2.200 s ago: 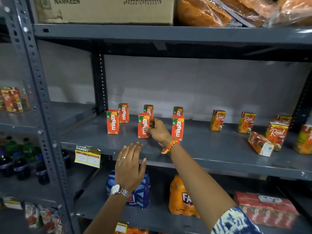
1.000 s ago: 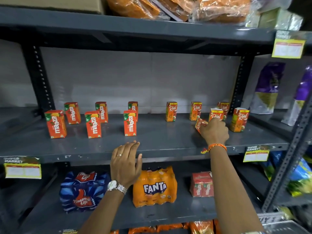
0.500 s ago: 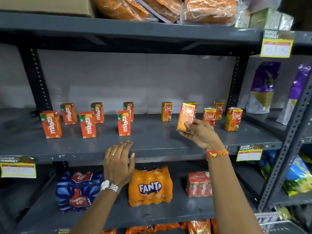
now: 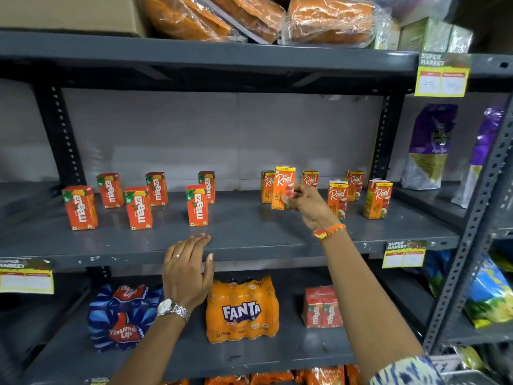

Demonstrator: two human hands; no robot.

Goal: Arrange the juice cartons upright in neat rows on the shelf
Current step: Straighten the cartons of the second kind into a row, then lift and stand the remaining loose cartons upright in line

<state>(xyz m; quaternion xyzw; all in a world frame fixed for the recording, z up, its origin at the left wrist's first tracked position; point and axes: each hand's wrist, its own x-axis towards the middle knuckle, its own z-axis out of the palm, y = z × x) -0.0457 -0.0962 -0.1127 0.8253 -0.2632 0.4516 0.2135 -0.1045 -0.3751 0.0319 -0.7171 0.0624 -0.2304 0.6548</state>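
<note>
The Real apple carton [image 4: 283, 188], tilted half a second ago, now stands upright, pinched by the right hand [image 4: 308, 207]; the left hand [image 4: 188, 269] rests spread on the shelf [image 4: 249, 234] edge.

Maaza cartons [image 4: 138, 201] left on shelf [image 4: 238, 234]; Real cartons [image 4: 337, 197] right.

"Maaza" and "Real" cartons [image 4: 283, 188]; "Fanta" pack [image 4: 242, 309]; "Super Market" tags [image 4: 442, 75].

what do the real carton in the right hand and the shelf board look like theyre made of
Real carton: printed paperboard, it seems, slightly glossy, with sharp folded edges. Shelf board: painted grey metal by the look of it, matt, with chipped spots along the front lip and perforated uprights.
</note>
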